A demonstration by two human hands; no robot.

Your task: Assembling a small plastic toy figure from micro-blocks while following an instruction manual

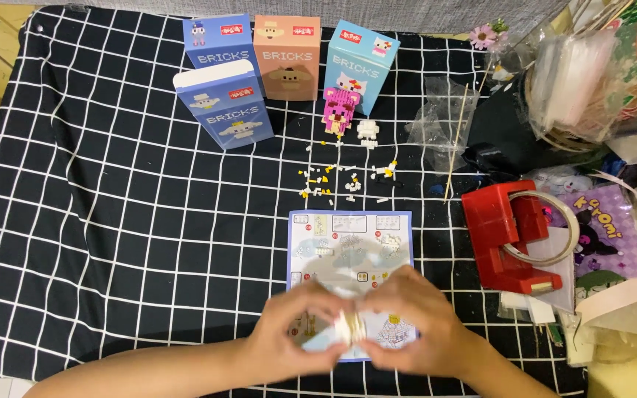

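Observation:
My left hand (296, 324) and my right hand (414, 320) meet over the lower part of a printed instruction sheet (348, 236). Both pinch a small white brick assembly (350, 328) between thumbs and fingertips; the hands are motion-blurred. Beyond the sheet lie several loose tiny white and yellow bricks (326, 180). A finished pink brick figure (338, 110) and a small white brick figure (367, 131) stand further back.
Several brick-set boxes stand at the back: a blue one (224, 103), another blue one (219, 40), an orange one (287, 55), a light blue one (359, 63). A red tape dispenser (506, 236), a clear plastic bag (444, 121), a thin stick (456, 140) and clutter sit at right on the black checked cloth (112, 221).

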